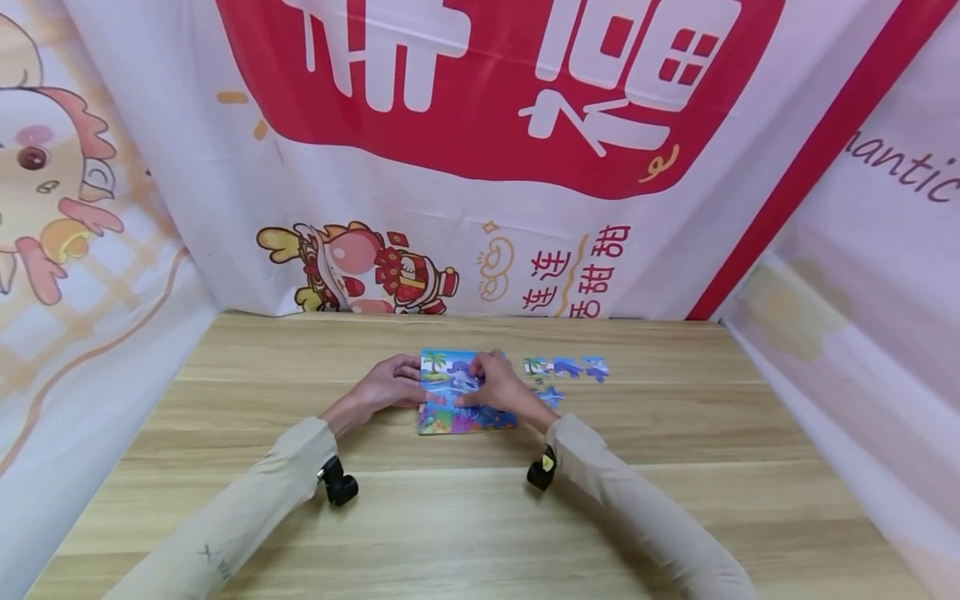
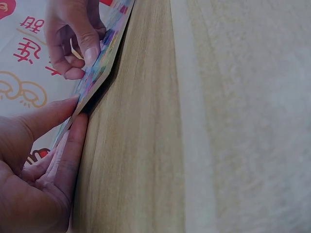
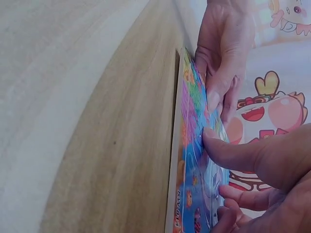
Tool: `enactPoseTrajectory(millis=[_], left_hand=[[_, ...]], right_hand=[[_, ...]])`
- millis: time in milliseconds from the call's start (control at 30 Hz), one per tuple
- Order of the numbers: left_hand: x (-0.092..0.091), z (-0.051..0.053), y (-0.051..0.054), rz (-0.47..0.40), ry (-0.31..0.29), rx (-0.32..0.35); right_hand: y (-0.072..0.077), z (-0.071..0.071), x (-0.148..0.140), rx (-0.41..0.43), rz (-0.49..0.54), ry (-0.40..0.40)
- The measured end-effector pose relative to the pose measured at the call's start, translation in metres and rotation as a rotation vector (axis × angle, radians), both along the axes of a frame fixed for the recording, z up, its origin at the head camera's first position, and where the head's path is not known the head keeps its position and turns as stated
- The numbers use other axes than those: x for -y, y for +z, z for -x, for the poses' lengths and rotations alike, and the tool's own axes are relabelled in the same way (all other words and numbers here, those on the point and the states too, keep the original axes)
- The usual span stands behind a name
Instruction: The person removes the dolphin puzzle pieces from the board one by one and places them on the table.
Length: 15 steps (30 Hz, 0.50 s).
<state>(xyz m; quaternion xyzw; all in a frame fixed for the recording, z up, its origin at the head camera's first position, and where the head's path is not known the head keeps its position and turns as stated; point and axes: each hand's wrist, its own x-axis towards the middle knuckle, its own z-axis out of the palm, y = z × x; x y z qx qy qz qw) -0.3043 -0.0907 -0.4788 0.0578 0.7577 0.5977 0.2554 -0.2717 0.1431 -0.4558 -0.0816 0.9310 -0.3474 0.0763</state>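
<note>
Looks like fitting pieces into the puzzle board (image 1: pixel 459 422) at mid-tabletop (image 1: pixel 442 525), loose pieces (image 1: pixel 567 367) just to its right: best to brace the edge, line up the printed outlines, then press straight down flat. Left hand (image 1: pixel 386 385) pinches the board's left edge, thumb on top, fingers beneath. Right hand (image 1: pixel 504 390) half-curled, thumb and fingertips touching the picture; can't tell if it grips a piece.

Puzzle (image 1: pixel 448 386): rectangular, blue sea scene, palm tree printed at its upper left, bright coral along the lower edge; face up at frame centre, partly hidden. Pieces (image 1: pixel 566 367): several, loose, mostly blue, just right of it.
</note>
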Motion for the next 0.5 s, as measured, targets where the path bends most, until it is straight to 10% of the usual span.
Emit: enactPoseTrajectory(millis=[500], left_hand=[[-0.001,0.0,-0.001,-0.02,0.008,-0.013]], right_hand=[[0.004,0.0,-0.012,-0.055,0.191,0.015]])
